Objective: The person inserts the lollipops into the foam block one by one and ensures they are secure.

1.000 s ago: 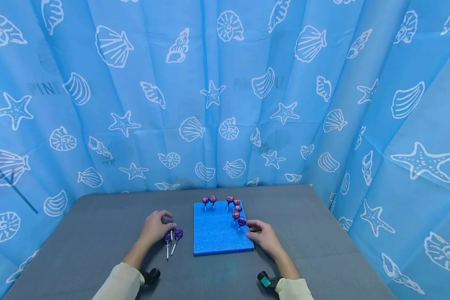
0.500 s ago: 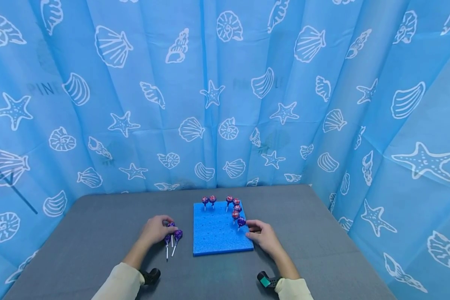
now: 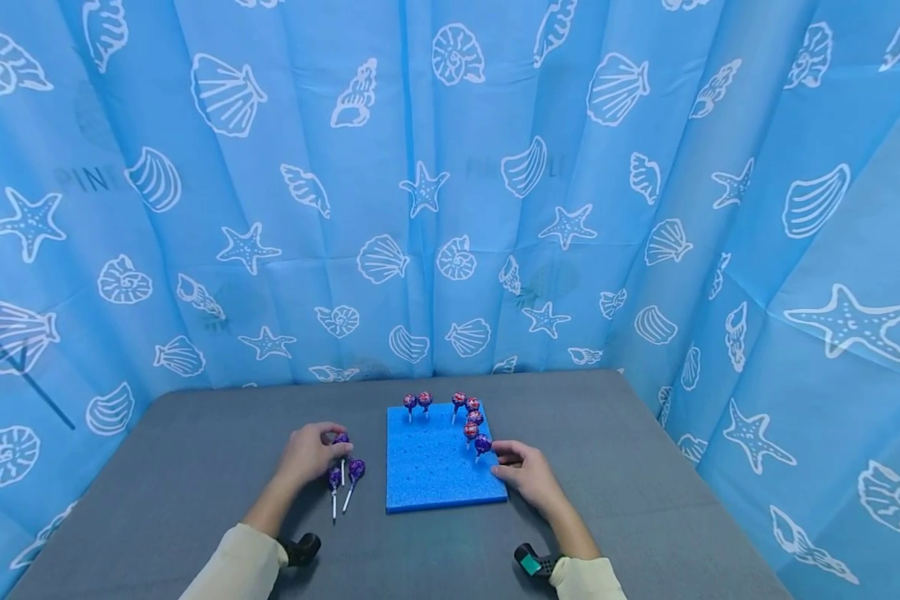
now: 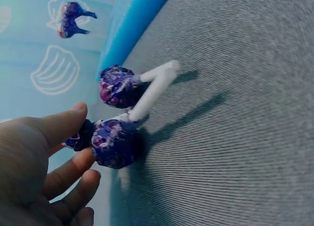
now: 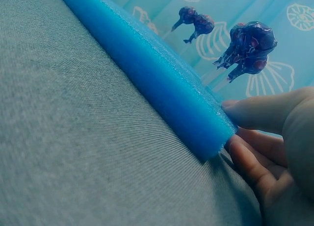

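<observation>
My left hand (image 3: 307,454) pinches a purple-wrapped lollipop (image 4: 79,138) by its head, between thumb and fingertips. In the left wrist view it is partly hidden behind a nearer lollipop (image 4: 116,143). Two other purple lollipops lie close by on the table, one (image 3: 334,477) by the hand and one (image 3: 356,470) to its right, sticks toward me. My right hand (image 3: 527,472) grips the right edge of a blue foam board (image 3: 431,475), thumb at the top face and fingers at the side and underneath. A purple lollipop (image 3: 483,444) stands in the board near that thumb.
Several red-and-purple lollipops stand upright in the foam: a pair (image 3: 417,400) at the back left, others (image 3: 473,406) along the right side. Small holes dot the board's face. The grey table (image 3: 217,450) ends at a blue shell-print curtain (image 3: 450,250).
My left hand shifts slightly toward me, then away and left; the pinched lollipop's head moves away along with it, off the other two. My right hand stays at the board's edge.
</observation>
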Action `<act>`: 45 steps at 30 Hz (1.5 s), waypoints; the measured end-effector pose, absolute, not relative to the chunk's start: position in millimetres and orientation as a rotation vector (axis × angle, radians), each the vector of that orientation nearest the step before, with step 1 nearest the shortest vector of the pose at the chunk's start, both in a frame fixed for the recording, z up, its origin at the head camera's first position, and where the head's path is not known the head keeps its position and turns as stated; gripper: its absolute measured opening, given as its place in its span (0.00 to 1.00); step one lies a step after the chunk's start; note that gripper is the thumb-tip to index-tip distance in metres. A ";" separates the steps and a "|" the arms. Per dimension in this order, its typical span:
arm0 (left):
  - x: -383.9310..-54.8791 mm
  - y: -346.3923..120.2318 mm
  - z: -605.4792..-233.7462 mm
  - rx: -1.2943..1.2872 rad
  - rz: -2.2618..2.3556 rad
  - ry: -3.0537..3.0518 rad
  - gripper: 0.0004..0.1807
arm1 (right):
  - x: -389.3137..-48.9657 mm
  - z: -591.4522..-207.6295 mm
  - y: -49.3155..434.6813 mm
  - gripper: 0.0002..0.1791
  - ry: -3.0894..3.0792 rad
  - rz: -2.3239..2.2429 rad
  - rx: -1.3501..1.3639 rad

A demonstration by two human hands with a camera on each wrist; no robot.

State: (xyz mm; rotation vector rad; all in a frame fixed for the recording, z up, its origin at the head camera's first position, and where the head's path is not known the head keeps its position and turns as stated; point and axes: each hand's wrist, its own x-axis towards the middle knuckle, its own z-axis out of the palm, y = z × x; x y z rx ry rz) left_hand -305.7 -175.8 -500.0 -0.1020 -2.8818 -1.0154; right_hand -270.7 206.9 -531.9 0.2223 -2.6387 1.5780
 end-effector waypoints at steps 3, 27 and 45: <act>-306.9 -173.7 -496.5 -0.096 -1.018 -2.864 0.17 | -270.4 -531.6 207.4 0.17 -2.637 1.581 0.213; -312.9 -142.6 -488.0 -0.180 -1.534 -2.440 0.21 | -270.2 -532.6 207.8 0.17 -2.611 1.582 0.273; -323.2 -106.1 -496.7 -0.178 -1.607 -2.290 0.18 | -268.6 -532.1 208.1 0.17 -2.614 1.564 0.242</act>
